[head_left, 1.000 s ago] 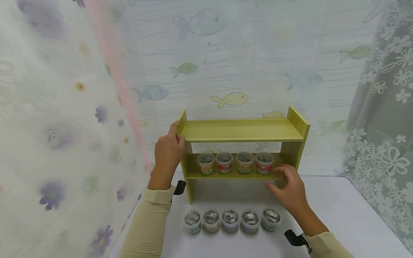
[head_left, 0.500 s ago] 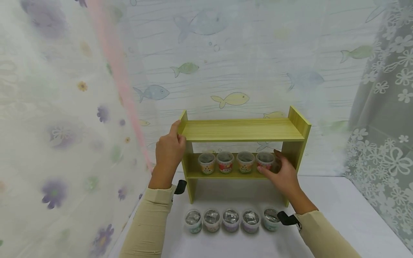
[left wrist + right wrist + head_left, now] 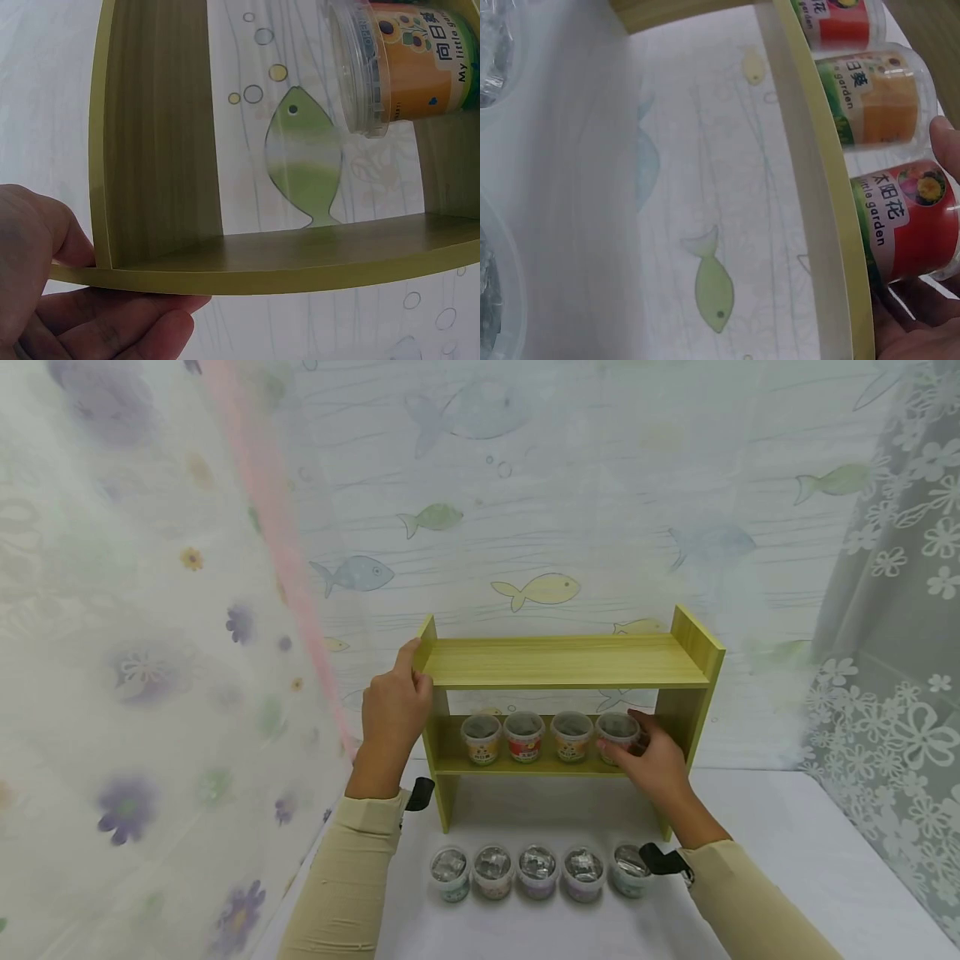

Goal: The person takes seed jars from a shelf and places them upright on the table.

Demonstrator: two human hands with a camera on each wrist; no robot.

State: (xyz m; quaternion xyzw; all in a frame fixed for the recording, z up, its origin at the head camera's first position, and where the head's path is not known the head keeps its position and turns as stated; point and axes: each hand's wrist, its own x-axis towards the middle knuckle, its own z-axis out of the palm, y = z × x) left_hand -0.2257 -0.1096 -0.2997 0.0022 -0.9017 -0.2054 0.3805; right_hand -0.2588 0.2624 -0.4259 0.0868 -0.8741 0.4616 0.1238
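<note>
Four small pots sat on the lower board, where our right hand (image 3: 651, 760) curled round the red-labelled pot (image 3: 617, 732) while our left hand (image 3: 392, 710) gripped the wooden shelf (image 3: 562, 662) at its corner.

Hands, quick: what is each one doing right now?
Left hand: grips the left end of the wooden shelf.
Right hand: fingers curled round the red-labelled cup on the lower shelf.

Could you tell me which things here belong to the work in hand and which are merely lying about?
In hand:
- red-labelled cup, gripped by the right hand
- wooden shelf, held at its end by the left hand

Lying about:
- three other cups on the lower board
- five cups on the table
- fish-print curtain
</note>
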